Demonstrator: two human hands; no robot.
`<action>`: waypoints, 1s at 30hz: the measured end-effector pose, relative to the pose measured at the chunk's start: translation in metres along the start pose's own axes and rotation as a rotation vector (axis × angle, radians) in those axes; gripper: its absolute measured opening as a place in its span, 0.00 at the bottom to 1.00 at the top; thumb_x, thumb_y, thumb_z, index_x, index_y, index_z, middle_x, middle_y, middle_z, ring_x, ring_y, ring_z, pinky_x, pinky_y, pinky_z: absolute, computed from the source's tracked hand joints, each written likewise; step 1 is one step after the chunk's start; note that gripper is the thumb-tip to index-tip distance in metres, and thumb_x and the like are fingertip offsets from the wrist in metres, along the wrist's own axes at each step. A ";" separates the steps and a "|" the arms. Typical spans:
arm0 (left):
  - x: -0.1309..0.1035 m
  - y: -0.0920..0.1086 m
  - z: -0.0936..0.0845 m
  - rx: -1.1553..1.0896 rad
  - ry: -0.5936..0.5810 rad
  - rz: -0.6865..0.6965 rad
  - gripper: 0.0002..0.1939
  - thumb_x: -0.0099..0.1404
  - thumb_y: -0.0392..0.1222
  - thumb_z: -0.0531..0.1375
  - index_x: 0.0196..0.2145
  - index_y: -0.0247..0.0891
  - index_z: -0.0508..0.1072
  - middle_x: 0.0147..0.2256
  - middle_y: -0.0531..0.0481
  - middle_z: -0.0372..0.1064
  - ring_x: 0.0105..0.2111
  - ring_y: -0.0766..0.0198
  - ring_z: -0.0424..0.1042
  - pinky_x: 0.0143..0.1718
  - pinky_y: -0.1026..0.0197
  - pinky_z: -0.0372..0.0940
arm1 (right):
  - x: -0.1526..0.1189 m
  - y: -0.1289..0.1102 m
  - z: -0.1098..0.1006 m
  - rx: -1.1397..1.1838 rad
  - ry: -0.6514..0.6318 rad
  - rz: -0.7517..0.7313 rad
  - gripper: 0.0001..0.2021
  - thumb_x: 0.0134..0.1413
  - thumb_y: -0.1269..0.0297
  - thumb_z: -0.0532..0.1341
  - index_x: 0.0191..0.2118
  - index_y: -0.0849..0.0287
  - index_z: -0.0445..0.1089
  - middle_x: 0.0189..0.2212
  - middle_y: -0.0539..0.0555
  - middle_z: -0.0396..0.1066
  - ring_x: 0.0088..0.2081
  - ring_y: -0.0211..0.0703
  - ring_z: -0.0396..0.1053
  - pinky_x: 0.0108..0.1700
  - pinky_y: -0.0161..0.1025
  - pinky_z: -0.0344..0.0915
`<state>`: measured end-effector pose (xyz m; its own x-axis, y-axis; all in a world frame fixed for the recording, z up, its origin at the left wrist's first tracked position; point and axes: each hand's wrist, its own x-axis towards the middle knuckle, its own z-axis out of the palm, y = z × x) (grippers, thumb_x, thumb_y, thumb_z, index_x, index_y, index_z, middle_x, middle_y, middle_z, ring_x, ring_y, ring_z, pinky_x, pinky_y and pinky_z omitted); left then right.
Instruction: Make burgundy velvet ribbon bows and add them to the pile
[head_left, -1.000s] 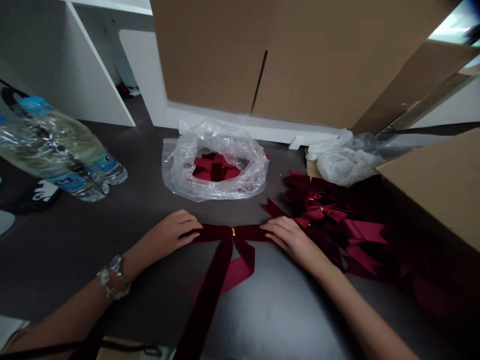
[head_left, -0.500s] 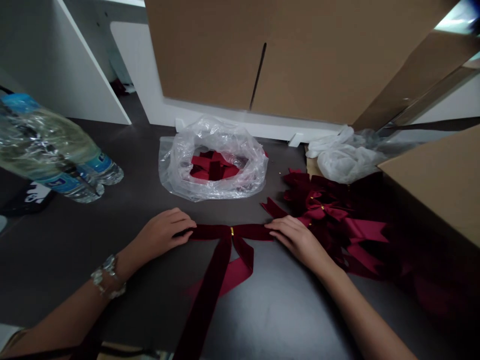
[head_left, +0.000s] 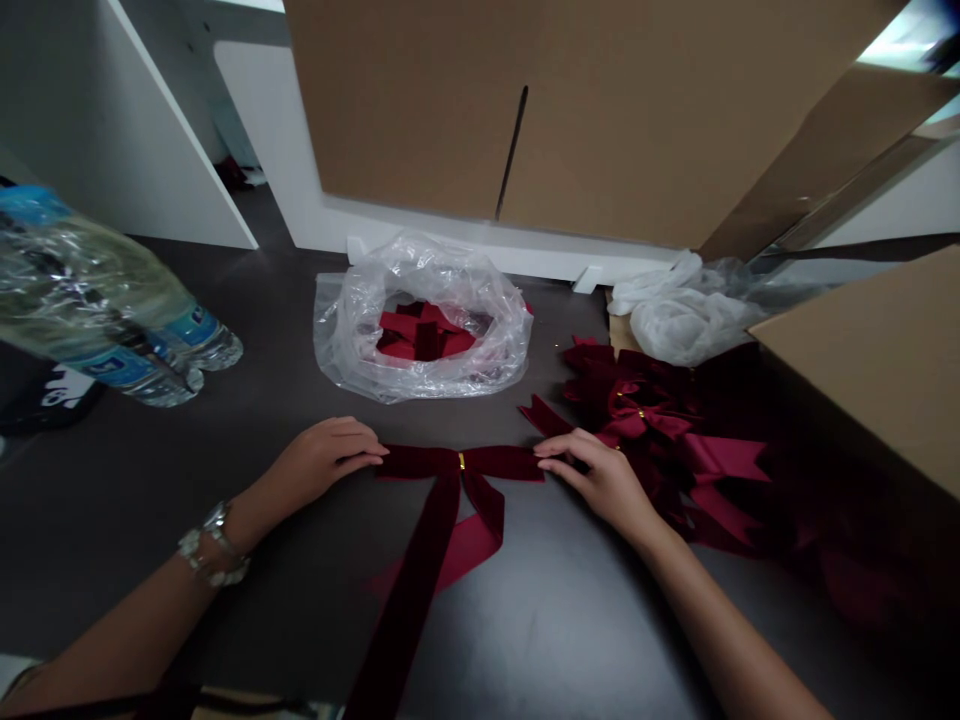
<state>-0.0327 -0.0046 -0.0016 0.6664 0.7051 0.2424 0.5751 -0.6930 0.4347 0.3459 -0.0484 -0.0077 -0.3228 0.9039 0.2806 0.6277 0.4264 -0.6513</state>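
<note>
A dark red velvet ribbon bow (head_left: 420, 462) lies on the dark table in front of me, a gold tie around its middle. Its two loops stretch out flat to either side. The two tails run down toward me, one long and straight, the other folded to show a shinier red underside. My left hand (head_left: 330, 460) pinches the tip of the left loop between thumb and fingers. At the tip of the right loop, my right hand (head_left: 596, 475) does the same with thumb and forefinger. A bracelet of clear beads circles my left wrist.
A clear plastic bag (head_left: 337, 350) holding red ribbon pieces sits behind the bow. More red bows (head_left: 660, 420) are heaped at the right, beside a crumpled white bag (head_left: 671, 315) and a cardboard box (head_left: 870, 340). Wrapped water bottles (head_left: 127, 310) lie left; large cardboard (head_left: 600, 120) stands behind.
Both hands stay at the loop ends. The right fingers have drawn into a clearer pinch, and the left fingers have shifted slightly outward on the loop tip. The bow looks nearly the same.
</note>
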 end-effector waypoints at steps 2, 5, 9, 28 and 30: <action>0.001 0.003 0.000 -0.016 0.010 -0.004 0.18 0.70 0.50 0.50 0.37 0.42 0.77 0.36 0.51 0.75 0.38 0.64 0.73 0.42 0.62 0.65 | 0.000 -0.001 0.000 -0.001 0.001 0.001 0.05 0.58 0.62 0.60 0.38 0.55 0.71 0.37 0.54 0.76 0.39 0.45 0.72 0.43 0.44 0.69; 0.003 0.005 -0.001 -0.019 0.009 -0.007 0.18 0.70 0.49 0.50 0.36 0.41 0.77 0.36 0.51 0.75 0.37 0.65 0.72 0.41 0.63 0.65 | 0.001 0.001 0.000 -0.013 0.008 0.000 0.05 0.58 0.62 0.60 0.36 0.55 0.71 0.35 0.54 0.76 0.38 0.45 0.72 0.42 0.43 0.69; 0.002 0.006 -0.006 0.007 -0.048 -0.032 0.14 0.70 0.45 0.51 0.38 0.41 0.75 0.37 0.51 0.74 0.39 0.64 0.71 0.43 0.62 0.64 | 0.002 -0.002 -0.004 -0.066 -0.036 -0.010 0.04 0.59 0.64 0.58 0.37 0.55 0.70 0.35 0.54 0.75 0.39 0.45 0.71 0.43 0.43 0.68; 0.048 0.098 0.037 0.491 -0.016 0.180 0.06 0.67 0.33 0.55 0.37 0.33 0.72 0.38 0.47 0.71 0.41 0.56 0.66 0.43 0.53 0.60 | -0.004 -0.093 0.046 -0.320 -0.180 0.187 0.03 0.58 0.73 0.55 0.36 0.59 0.64 0.34 0.56 0.70 0.38 0.49 0.69 0.39 0.42 0.65; 0.050 0.101 0.037 0.552 -0.041 0.192 0.05 0.65 0.32 0.56 0.35 0.33 0.72 0.36 0.46 0.71 0.40 0.55 0.66 0.42 0.52 0.60 | -0.001 -0.095 0.040 -0.209 -0.178 0.245 0.04 0.61 0.71 0.53 0.36 0.58 0.62 0.32 0.54 0.71 0.34 0.45 0.70 0.36 0.39 0.64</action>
<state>0.0766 -0.0450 0.0223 0.7945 0.5605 0.2338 0.5972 -0.7911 -0.1327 0.2579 -0.0912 0.0254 -0.2518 0.9678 -0.0051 0.8270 0.2124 -0.5204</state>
